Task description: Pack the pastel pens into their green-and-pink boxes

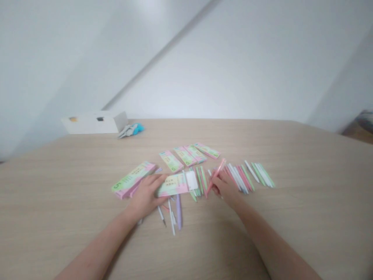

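My left hand (149,194) is closed around one end of a pastel pen box (175,184), whose white end flap stands out toward the right. Between the fingers of my right hand (224,188) is a pink pen (217,173), tilted with its upper end away from me. Beneath and beside that hand lie pens in a row: green pens (201,179) to its left, white pens (236,177) and others to its right. Below the held box, a purple pen (178,213) and a few white ones lie loose, partly covered by my left hand.
Several pastel boxes (171,161) lie fanned out farther back. Stacked boxes (134,179) sit left of my left hand. A white box (93,122) stands at the back left, with grey and blue gloves (131,130) beside it. A white wall rises behind the wooden table (305,163).
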Available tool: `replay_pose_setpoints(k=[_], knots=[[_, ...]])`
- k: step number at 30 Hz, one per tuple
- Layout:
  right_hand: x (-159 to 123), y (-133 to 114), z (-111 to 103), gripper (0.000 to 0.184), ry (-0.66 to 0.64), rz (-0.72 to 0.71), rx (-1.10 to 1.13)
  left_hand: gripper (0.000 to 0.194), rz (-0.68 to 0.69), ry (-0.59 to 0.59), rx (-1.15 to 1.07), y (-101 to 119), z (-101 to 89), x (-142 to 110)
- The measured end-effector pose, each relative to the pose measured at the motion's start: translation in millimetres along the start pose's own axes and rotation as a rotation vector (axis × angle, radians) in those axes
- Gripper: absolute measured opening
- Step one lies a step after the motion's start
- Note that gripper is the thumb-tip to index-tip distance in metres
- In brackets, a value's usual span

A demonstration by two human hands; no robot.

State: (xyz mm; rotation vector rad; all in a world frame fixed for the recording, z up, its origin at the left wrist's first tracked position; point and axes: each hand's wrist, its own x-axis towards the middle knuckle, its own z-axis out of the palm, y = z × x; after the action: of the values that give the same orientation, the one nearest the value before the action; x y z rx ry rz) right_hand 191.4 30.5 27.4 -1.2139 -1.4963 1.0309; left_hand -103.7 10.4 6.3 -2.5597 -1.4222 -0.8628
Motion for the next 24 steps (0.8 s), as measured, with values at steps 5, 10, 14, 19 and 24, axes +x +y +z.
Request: replay_pose_setpoints(k=[5, 10, 14, 19, 24], knots=[[-7, -11, 4, 0.024, -0.055, -0.049, 0.475, 0.057, -0.008, -0.006, 0.006, 1, -1.0, 0], [-18, -22, 12, 0.026, -0.032, -0.179, 0.499, 0.058, -0.006, -0.015, -0.019, 2, -0.1, 0], [-27, -20, 22, 0.025, 0.082, -0.294, 0.268, 0.057, 0.002, -0.029, -0.044, 3, 0.4, -1], [-29, -15, 29, 0.023, 0.149, -0.353, 0.168, 0.058, 0.001, -0.025, -0.072, 5, -1.5, 0], [-28, -12, 33, 0.024, 0.102, -0.315, 0.212, 0.056, -0.001, -0.028, -0.078, 7, -2.2, 0]])
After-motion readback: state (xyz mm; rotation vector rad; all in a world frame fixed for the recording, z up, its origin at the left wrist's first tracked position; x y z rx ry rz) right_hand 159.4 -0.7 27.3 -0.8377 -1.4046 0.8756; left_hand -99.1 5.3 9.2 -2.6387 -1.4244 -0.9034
